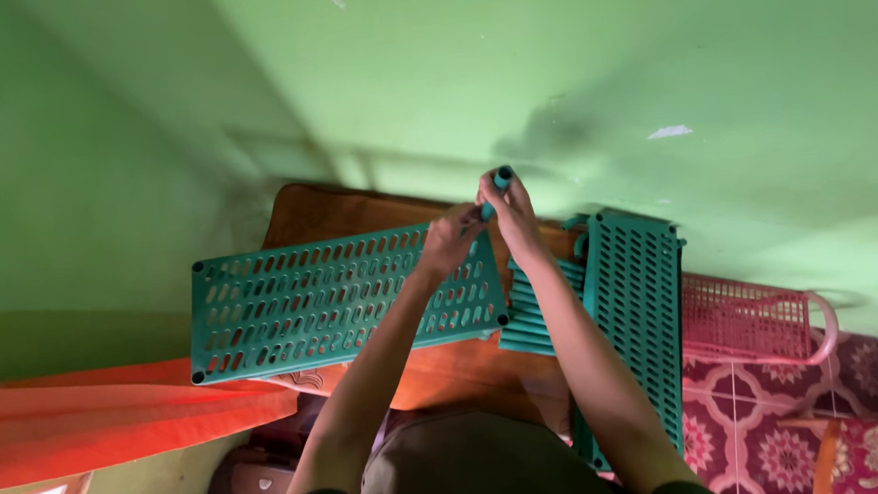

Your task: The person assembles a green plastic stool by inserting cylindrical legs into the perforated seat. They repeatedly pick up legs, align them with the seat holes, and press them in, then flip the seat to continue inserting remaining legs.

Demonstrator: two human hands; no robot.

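A teal slotted plastic shelf panel (312, 299) lies flat across a brown wooden surface (445, 367). At its far right corner my left hand (451, 238) grips the lower part of a short teal tube (501, 178). My right hand (507, 205) holds the tube's upper end between its fingers, right above the corner. Both arms reach forward from the bottom of the view.
A second teal slotted panel (640, 307) stands on edge at the right, with a bundle of teal tubes (533, 317) beside it. A pink plastic basket (753, 321) lies further right on a patterned floor (769, 430). An orange cloth (107, 415) hangs at the left. Green walls surround.
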